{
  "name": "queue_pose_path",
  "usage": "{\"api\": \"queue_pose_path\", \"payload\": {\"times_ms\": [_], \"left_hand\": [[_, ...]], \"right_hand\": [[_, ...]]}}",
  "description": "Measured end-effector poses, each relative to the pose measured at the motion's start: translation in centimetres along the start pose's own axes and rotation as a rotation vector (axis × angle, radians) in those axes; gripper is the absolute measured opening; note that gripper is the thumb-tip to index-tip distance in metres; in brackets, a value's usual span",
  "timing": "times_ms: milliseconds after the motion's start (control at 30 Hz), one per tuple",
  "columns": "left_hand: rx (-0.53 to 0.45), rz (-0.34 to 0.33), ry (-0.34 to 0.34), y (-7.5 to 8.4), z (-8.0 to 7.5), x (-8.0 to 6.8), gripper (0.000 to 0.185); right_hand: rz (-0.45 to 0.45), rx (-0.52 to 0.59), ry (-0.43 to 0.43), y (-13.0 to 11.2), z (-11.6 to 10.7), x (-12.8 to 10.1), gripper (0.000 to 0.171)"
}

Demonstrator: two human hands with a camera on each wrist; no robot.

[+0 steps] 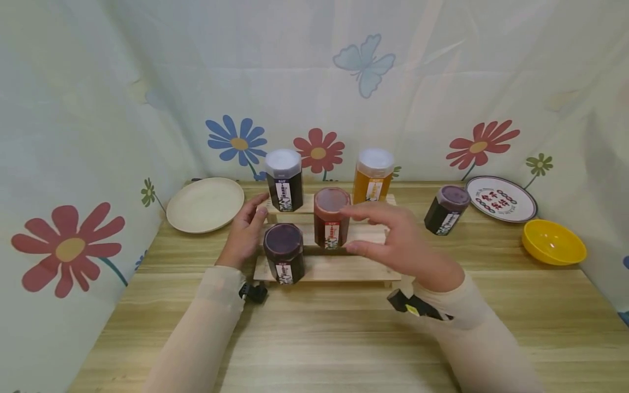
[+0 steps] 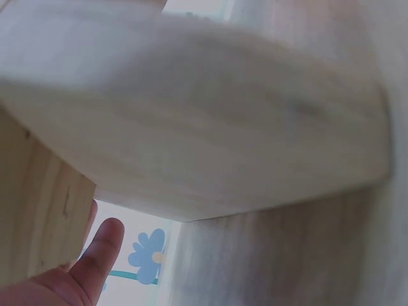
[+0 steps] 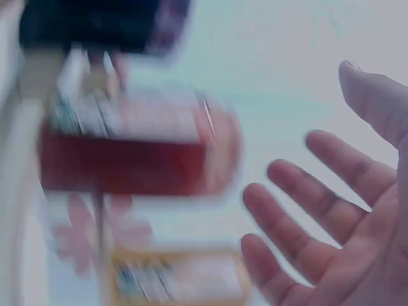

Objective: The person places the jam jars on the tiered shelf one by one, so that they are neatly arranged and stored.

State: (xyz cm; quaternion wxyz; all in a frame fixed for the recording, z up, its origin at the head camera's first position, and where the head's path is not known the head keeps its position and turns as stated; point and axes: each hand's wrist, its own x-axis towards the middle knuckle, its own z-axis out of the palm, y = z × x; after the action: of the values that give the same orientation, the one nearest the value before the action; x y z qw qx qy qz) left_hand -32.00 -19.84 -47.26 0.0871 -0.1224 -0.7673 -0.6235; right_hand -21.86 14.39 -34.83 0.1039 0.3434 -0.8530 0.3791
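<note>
A stepped wooden rack point(image 1: 339, 267) carries several jars with white labels. My left hand point(image 1: 244, 232) rests at the rack's left end, with the thumb point(image 2: 102, 252) extended beside the wood and the other fingers mostly hidden behind it. My right hand point(image 1: 400, 237) is held beside the red jar point(image 1: 330, 218) on the middle step. In the right wrist view its fingers point(image 3: 306, 188) are spread and apart from that jar. A dark jar point(image 1: 285, 254) stands on the bottom step at left. The top step bears a white-lidded dark jar point(image 1: 284, 180) and an amber jar point(image 1: 374, 174).
Right of the rack, another dark jar point(image 1: 446, 210) stands on the wooden table point(image 1: 314, 338). Behind it lies a patterned plate point(image 1: 523, 210), with a yellow bowl point(image 1: 554, 243) farther right. A cream plate point(image 1: 203, 204) is at the back left. Flower-printed cloth point(image 1: 295, 82) hangs around the table.
</note>
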Motion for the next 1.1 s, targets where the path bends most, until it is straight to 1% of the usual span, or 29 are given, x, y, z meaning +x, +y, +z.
{"api": "queue_pose_path", "payload": {"times_ms": [100,233,333,467,633,800,933,1100], "left_hand": [[0.001,0.012,-0.002,0.0,0.0,0.0,0.047],[-0.004,0.024,-0.006,0.1,0.1,-0.1,0.047],[-0.001,0.019,-0.005,0.1,0.0,-0.1,0.048],[0.003,0.008,-0.003,0.1,-0.1,-0.2,0.048],[0.01,-0.003,0.001,0.1,-0.1,-0.3,0.047],[0.014,0.001,-0.001,0.0,-0.1,-0.2,0.048],[0.011,0.007,0.0,0.0,-0.1,-0.2,0.047],[0.009,0.009,0.0,0.0,0.0,-0.2,0.047]], "right_hand": [[0.12,-0.063,0.044,1.0,-2.5,-0.5,0.055],[0.277,-0.136,0.052,2.5,-5.6,-1.1,0.058],[0.409,-0.182,0.043,3.7,-7.4,-1.4,0.062],[0.587,-0.227,0.015,5.9,-8.9,-1.5,0.069],[0.733,-0.213,0.018,9.7,-9.5,-1.9,0.082],[0.83,-0.175,0.07,12.6,-9.6,-2.5,0.088],[0.856,-0.155,0.093,13.8,-9.7,-3.0,0.082],[0.876,-0.135,0.085,14.8,-9.8,-3.5,0.073]]}}
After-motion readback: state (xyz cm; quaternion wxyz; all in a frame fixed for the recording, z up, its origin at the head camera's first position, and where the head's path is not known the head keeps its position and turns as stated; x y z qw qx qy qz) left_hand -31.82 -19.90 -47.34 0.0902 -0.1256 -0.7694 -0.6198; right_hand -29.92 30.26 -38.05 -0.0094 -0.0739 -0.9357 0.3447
